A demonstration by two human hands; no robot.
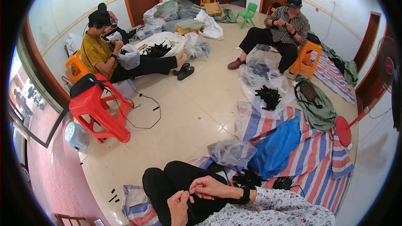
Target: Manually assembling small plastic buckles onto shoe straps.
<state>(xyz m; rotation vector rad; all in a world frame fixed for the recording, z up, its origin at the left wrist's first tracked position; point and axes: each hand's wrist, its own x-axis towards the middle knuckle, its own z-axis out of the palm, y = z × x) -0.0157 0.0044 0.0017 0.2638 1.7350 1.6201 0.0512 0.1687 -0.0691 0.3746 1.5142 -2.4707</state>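
Over my lap in black trousers [167,184], my two hands meet, fingertips nearly touching. My left hand [179,208] is closed in a pinch, thumb up. Opposite it, my right hand [209,187] also pinches, a black band round its wrist. Whatever lies between the fingers is too small or hidden to make out. Just right of my legs lies a heap of black strip-like pieces [248,179], with a second black bundle [283,183] beside it on the striped sheet [312,163].
A clear plastic bag [232,152] and a blue bag [276,146] lie right of my knees. A red stool [100,109] with trailing cable stands left. Seated people [98,54] work at the far left, another person [289,29] at far right. A red-based fan [343,130] stands right.
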